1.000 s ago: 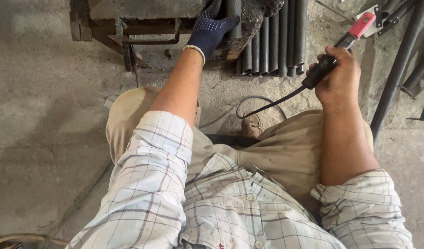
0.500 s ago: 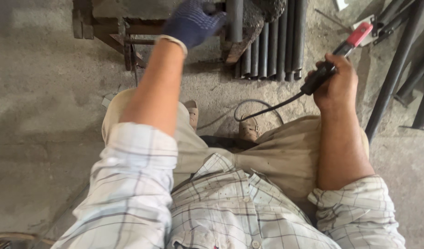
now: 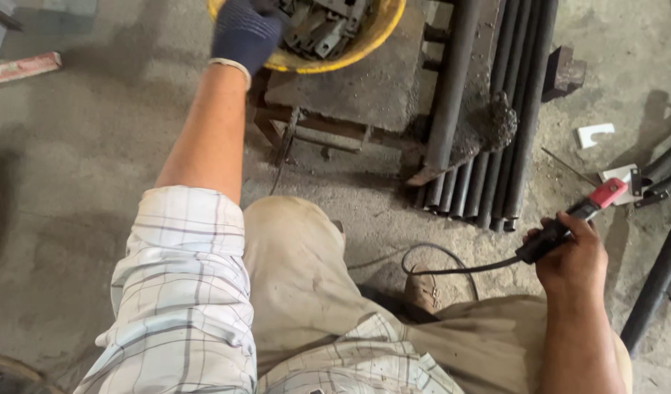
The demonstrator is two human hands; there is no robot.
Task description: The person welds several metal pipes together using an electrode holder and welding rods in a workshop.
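Dusty grey concrete floor (image 3: 80, 219) fills the frame, and at the bottom edge sit a checked shirt sleeve and tan trousers. Lower right, the bare right hand (image 3: 573, 255) is wrapped tight around the black grip of a red-tipped welding electrode holder (image 3: 569, 222), its black cable (image 3: 452, 266) looping down beside a worn brown boot (image 3: 423, 292). Centre right, a bundle of dark steel pipes (image 3: 496, 131) lies on the floor. Upper left, the left hand in a dark blue knitted glove (image 3: 244, 33) reaches over the rim of a yellow round bucket (image 3: 372, 40) of grey metal brackets (image 3: 321, 25); whether its fingers hold anything, I cannot tell.
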